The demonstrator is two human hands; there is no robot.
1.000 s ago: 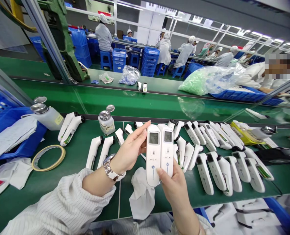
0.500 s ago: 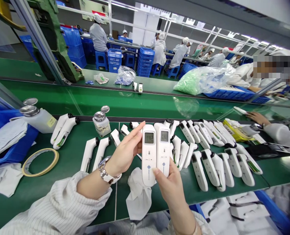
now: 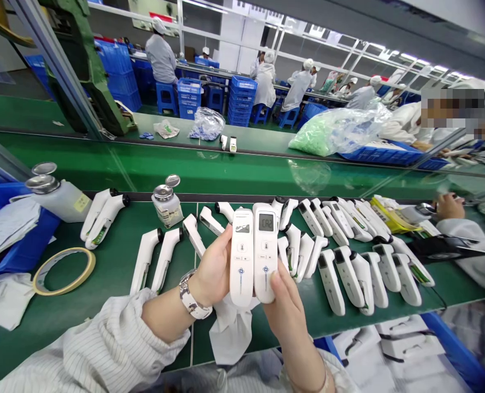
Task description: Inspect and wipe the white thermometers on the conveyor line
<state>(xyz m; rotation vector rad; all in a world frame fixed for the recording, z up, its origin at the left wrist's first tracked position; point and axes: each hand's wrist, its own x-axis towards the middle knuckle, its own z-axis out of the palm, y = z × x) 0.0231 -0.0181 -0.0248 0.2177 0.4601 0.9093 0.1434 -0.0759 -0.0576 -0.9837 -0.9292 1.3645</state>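
Fingers of the left hand, mostly hidden, are closed around 1 white handheld device while the right hand grips a matching device showing CA2, both upright, just beside each other, above a crumpled white cloth on the green bench.

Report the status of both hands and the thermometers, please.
Left hand holding left thermometer. Right hand on right thermometer, its screen reading CA2. Nothing in front of either display face.
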